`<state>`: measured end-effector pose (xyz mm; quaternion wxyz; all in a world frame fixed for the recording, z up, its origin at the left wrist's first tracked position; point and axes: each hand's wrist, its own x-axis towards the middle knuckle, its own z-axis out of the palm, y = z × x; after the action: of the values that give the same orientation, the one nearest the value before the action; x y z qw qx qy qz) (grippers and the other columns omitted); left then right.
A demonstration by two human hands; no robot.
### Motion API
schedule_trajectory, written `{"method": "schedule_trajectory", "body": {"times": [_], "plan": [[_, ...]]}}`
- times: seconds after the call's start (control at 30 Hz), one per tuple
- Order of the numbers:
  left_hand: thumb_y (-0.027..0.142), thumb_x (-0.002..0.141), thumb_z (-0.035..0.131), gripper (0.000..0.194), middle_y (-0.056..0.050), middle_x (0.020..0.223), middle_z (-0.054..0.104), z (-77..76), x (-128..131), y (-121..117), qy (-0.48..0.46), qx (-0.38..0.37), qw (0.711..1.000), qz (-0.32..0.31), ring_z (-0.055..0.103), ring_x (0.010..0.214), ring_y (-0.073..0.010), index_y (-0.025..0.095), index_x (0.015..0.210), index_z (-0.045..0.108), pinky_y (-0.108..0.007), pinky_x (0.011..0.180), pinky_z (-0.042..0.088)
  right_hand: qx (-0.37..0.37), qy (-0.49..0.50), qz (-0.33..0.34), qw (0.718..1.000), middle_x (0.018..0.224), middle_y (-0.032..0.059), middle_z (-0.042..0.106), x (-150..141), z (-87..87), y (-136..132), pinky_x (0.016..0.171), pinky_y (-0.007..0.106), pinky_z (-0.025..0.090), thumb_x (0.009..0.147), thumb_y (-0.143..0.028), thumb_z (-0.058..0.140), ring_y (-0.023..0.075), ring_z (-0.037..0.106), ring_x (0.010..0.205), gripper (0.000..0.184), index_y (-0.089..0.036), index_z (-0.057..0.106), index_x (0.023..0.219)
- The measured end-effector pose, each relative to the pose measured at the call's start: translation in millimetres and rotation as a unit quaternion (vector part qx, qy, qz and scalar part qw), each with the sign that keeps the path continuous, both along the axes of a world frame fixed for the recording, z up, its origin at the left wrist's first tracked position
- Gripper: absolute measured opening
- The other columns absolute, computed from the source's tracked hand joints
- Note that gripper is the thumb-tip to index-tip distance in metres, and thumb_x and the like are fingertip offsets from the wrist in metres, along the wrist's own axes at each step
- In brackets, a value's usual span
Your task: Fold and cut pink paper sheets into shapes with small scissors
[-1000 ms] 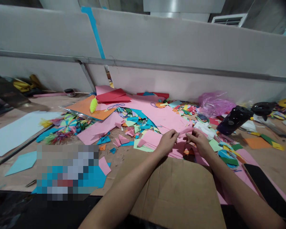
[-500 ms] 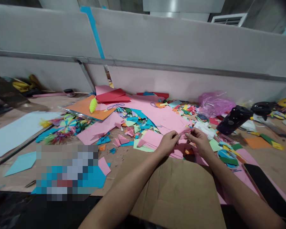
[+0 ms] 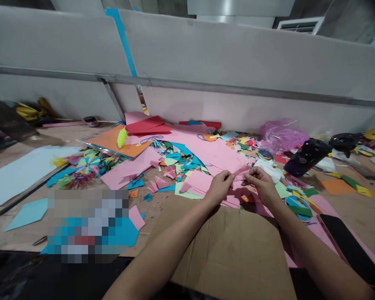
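Observation:
A small piece of pink paper (image 3: 240,174) is held up between my two hands, just past the far edge of a brown cardboard sheet (image 3: 237,250). My left hand (image 3: 220,185) pinches its left side with thumb and fingertips. On the right side, my right hand (image 3: 261,181) grips it in the same way. Its exact folds are too small to make out. Beneath and behind the hands lie larger pink paper sheets (image 3: 217,154). Cut pink pieces (image 3: 198,182) spread to the left of my left hand.
Coloured paper scraps (image 3: 178,156) cover the middle of the table. To the right are a phone (image 3: 346,243), a tape roll (image 3: 298,208), a dark cylindrical object (image 3: 308,157) and a purple plastic bag (image 3: 283,135). Tinsel-like decorations (image 3: 87,164) lie left. A white partition (image 3: 237,58) stands behind.
My hands stay in nearly the same place. The fingers have shifted slightly on the pink paper, and a little more of it shows between them.

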<state>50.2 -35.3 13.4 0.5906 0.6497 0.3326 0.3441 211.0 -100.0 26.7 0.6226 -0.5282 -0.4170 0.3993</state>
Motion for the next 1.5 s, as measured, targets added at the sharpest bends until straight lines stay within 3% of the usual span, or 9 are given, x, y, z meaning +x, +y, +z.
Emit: {"method": "schedule_trajectory", "body": {"times": [0.23, 0.37, 0.47, 0.63, 0.77, 0.93, 1.03, 1.3, 1.5], "plan": [[0.040, 0.089, 0.050, 0.027, 0.004, 0.061, 0.053, -2.6, -1, 1, 0.046, 0.085, 0.995, -0.031, 0.049, 0.061, -0.0122, 0.019, 0.072, 0.052, -0.024, 0.060, 0.035, -0.036, 0.007, 0.037, 0.999, 0.081, -0.0008, 0.069, -3, -0.3, 0, 0.070, 0.033, 0.056, 0.063, -0.040, 0.088, 0.0173, 0.067, 0.071, 0.040, -0.023, 0.066, 0.091], [0.032, 0.089, 0.048, 0.023, 0.004, 0.064, 0.053, -3.4, 0, -1, 0.078, 0.163, 0.982, -0.053, 0.049, 0.064, -0.0125, 0.019, 0.071, 0.053, -0.024, 0.061, 0.032, -0.038, 0.017, 0.047, 0.998, 0.079, 0.0007, 0.072, -6, -4.3, -1, 0.071, 0.032, 0.054, 0.061, -0.039, 0.089, 0.0193, 0.068, 0.074, 0.033, -0.021, 0.070, 0.082], [0.032, 0.090, 0.047, 0.024, 0.003, 0.063, 0.052, -1.2, 0, -1, 0.095, 0.181, 0.977, -0.062, 0.048, 0.064, -0.0127, 0.019, 0.070, 0.052, -0.024, 0.060, 0.030, -0.030, 0.022, 0.032, 0.999, 0.075, 0.0004, 0.072, -4, -8.2, 1, 0.070, 0.032, 0.053, 0.060, -0.038, 0.089, 0.0186, 0.067, 0.070, 0.030, -0.021, 0.071, 0.076], [0.035, 0.090, 0.048, 0.025, 0.004, 0.064, 0.053, 6.1, -3, -1, 0.092, 0.177, 0.977, -0.080, 0.049, 0.063, -0.0126, 0.020, 0.071, 0.052, -0.024, 0.060, 0.031, -0.012, 0.034, -0.028, 0.999, 0.066, -0.0023, 0.066, 4, -7.5, 2, 0.056, 0.026, 0.048, 0.059, -0.039, 0.089, 0.0128, 0.058, 0.057, 0.028, -0.022, 0.070, 0.071], [0.036, 0.089, 0.050, 0.026, 0.004, 0.061, 0.054, 3.0, -4, 3, 0.088, 0.157, 0.981, -0.066, 0.049, 0.061, -0.0122, 0.019, 0.070, 0.052, -0.024, 0.060, 0.032, -0.040, 0.070, -0.057, 0.995, 0.057, -0.0057, 0.056, 11, 2.1, 0, 0.043, 0.024, 0.042, 0.062, -0.042, 0.087, 0.0100, 0.048, 0.047, 0.031, -0.023, 0.065, 0.072], [0.037, 0.089, 0.050, 0.027, 0.004, 0.061, 0.056, -4.9, -3, 8, 0.081, 0.135, 0.987, -0.034, 0.050, 0.061, -0.0120, 0.019, 0.070, 0.053, -0.023, 0.060, 0.033, -0.062, 0.088, -0.012, 0.994, 0.060, -0.0052, 0.059, 7, 5.5, 0, 0.045, 0.022, 0.045, 0.063, -0.046, 0.087, 0.0102, 0.052, 0.050, 0.039, -0.024, 0.069, 0.090], [0.040, 0.090, 0.050, 0.028, 0.004, 0.061, 0.056, -5.2, -3, 8, 0.078, 0.133, 0.987, -0.039, 0.049, 0.061, -0.0118, 0.019, 0.071, 0.054, -0.023, 0.060, 0.033, -0.068, 0.053, 0.025, 0.996, 0.068, -0.0017, 0.065, 3, -0.8, 1, 0.052, 0.024, 0.049, 0.058, -0.040, 0.091, 0.0116, 0.057, 0.056, 0.036, -0.021, 0.071, 0.082], [0.047, 0.091, 0.046, 0.034, 0.003, 0.062, 0.057, -4.5, -4, 11, 0.010, 0.059, 0.994, -0.093, 0.052, 0.060, -0.0121, 0.018, 0.078, 0.058, -0.024, 0.061, 0.038, -0.064, 0.072, -0.047, 0.994, 0.060, -0.0028, 0.061, 9, -1.1, 1, 0.043, 0.023, 0.044, 0.052, -0.038, 0.093, 0.0115, 0.055, 0.051, 0.036, -0.020, 0.066, 0.066], [0.043, 0.090, 0.048, 0.029, 0.003, 0.060, 0.056, -3.9, -6, 16, 0.027, 0.106, 0.991, -0.077, 0.053, 0.059, -0.0119, 0.018, 0.077, 0.059, -0.024, 0.060, 0.038, -0.025, 0.048, -0.044, 0.998, 0.057, -0.0031, 0.057, 9, -0.5, 3, 0.038, 0.022, 0.038, 0.055, -0.040, 0.091, 0.0099, 0.047, 0.046, 0.032, -0.020, 0.069, 0.068]]}}
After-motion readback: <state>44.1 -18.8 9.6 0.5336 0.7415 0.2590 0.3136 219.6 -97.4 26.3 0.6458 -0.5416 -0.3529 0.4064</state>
